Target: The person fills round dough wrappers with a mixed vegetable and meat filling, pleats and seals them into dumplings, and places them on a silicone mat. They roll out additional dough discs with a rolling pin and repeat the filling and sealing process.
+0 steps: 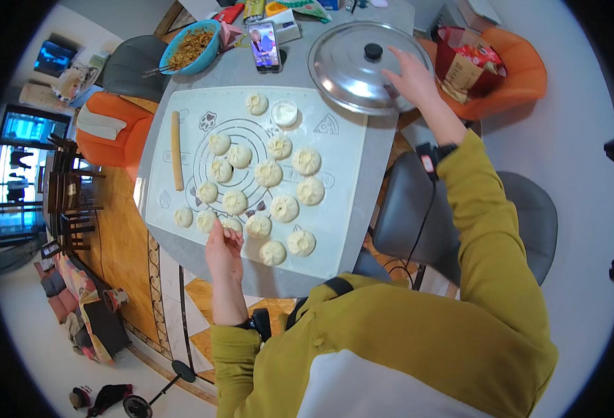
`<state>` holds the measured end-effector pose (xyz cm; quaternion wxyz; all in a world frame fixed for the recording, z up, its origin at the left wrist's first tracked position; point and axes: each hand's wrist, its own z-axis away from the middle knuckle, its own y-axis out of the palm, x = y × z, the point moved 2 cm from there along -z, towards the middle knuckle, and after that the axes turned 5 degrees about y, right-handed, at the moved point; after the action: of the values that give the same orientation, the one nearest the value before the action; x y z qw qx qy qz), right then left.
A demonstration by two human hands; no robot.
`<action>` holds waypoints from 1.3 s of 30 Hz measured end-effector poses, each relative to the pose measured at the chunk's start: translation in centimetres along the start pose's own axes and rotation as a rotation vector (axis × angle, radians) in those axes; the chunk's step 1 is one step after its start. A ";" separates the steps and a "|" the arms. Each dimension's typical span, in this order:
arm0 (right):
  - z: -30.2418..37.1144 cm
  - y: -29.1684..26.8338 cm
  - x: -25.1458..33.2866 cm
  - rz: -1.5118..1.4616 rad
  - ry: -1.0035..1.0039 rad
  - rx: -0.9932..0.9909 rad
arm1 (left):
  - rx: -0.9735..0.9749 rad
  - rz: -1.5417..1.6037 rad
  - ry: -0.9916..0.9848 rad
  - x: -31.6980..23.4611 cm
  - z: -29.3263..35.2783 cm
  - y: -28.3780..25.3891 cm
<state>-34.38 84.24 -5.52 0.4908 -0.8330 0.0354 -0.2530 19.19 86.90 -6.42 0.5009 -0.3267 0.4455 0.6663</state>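
My right hand (411, 75) reaches over the round metal lid (352, 80), its fingers apart and stretched toward the black knob (373, 51). I cannot tell whether the fingertips touch the metal. My left hand (225, 252) is at the near edge of the white pastry mat (335, 240), loosely curled, with fingers apart and nothing visible in it. Just beyond its fingertips sits a pleated bun (231, 225), partly hidden by them. Several more pleated buns (268, 173) are spread over the mat. A small white bowl of flour (284, 112) stands near the mat's far edge.
A rolling pin (176, 151) lies along the mat's left side. At the far left is a blue bowl of filling (193, 49). A phone (264, 47) stands upright behind the mat. Right of the table are an orange chair (523, 70) holding bags and a grey chair (418, 216).
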 end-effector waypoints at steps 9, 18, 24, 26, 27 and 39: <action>-9.8 7.2 -0.6 0.169 0.011 0.503 | -0.085 -0.136 -0.037 0.6 3.3 1.5; -10.9 -7.5 -15.7 0.017 -0.056 0.017 | 0.009 -0.430 -0.081 1.0 -0.9 4.6; -3.9 -13.4 -22.5 -0.013 0.153 -0.002 | 0.349 -0.614 0.008 1.0 -4.8 14.5; -1.8 -14.2 -23.3 -0.035 0.190 0.006 | 0.454 -0.606 -0.059 1.9 -5.6 18.5; -1.1 -14.3 -23.6 -0.028 0.220 0.007 | 0.496 -0.615 -0.087 2.4 -5.9 20.6; 10.6 -16.2 -20.5 -0.244 0.406 0.091 | 1.253 -1.470 1.037 11.8 -12.1 49.4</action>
<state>-50.39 107.37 -4.09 0.4763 -0.7402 0.0212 -0.4741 -31.61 75.15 -8.37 0.6048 -0.4408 0.5582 -0.3581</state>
